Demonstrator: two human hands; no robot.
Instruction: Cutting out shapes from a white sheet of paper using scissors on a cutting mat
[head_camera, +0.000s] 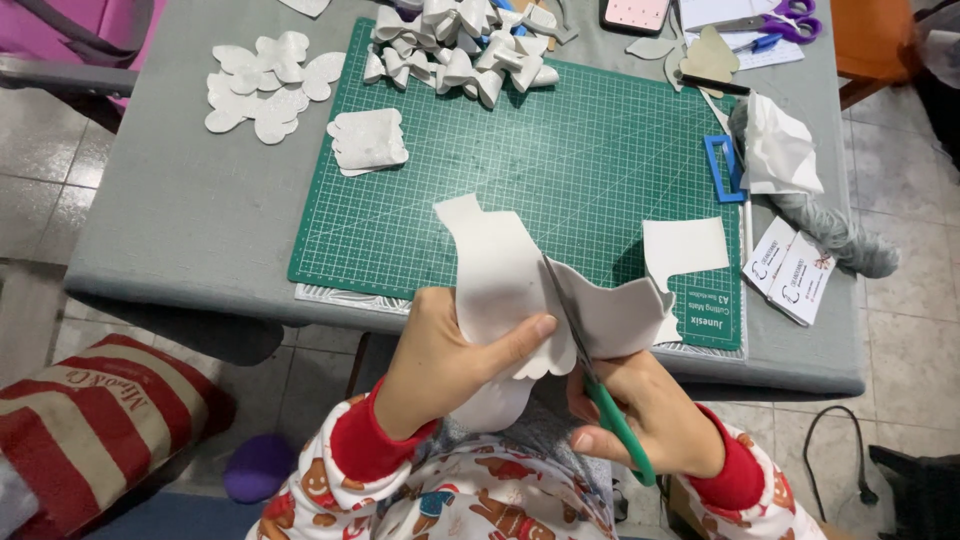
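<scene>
Patterned pyjama sleeves with red cuffs frame the bottom of the view as we work over the near edge of a grey table. Our left hand pinches a white sheet between thumb and fingers, holding it up just off the green cutting mat. Our right hand is closed through the loops of green-handled scissors, whose blades bite into the sheet's middle beside our left thumb. A loose flap of the same material hangs to the right. Finished white bows are heaped at the mat's far edge, with flat cut-out shapes lying well to the left and a small stack on the mat's corner. We judge the risk to be the thumb lying so close to the blades: a hurried snip could nick it, and the floppy sheet could buckle and pull the cut off its line.
</scene>
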